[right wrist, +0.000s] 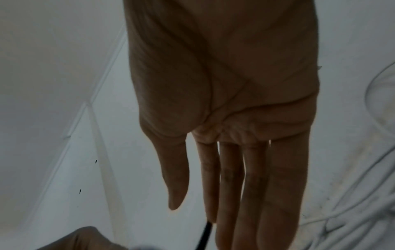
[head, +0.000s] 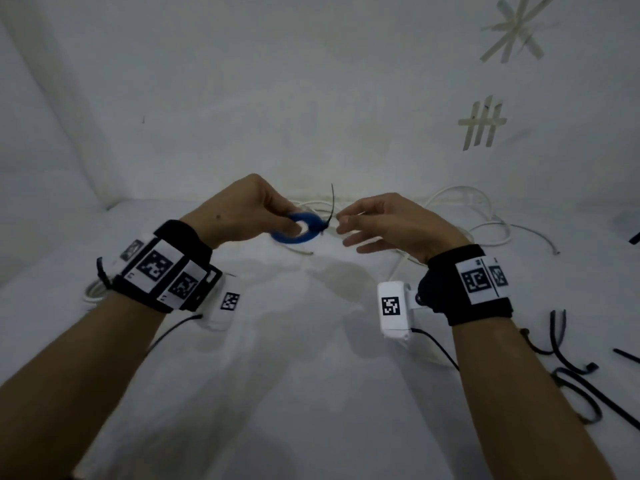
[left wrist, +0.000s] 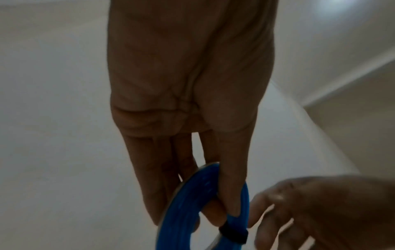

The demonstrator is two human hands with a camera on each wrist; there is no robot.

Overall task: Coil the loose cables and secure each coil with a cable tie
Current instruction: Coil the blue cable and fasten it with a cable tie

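The left hand (head: 242, 209) gripped the blue coil (head: 298, 233); the right hand (head: 384, 223), fingers loosely spread, hovered just beside its black tie (head: 330, 209)

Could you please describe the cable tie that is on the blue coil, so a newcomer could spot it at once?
Above the white table, the left hand holds a blue coil. The cable tie is the thin black band wrapped round its right side, tail sticking upward. The other black strips lie flat at the table's right edge.

Your left hand (head: 242, 209) hides the near side of the blue coil (head: 298, 233), the left wrist view cuts its lower half off, and the cable tie (head: 331, 209) blurs.
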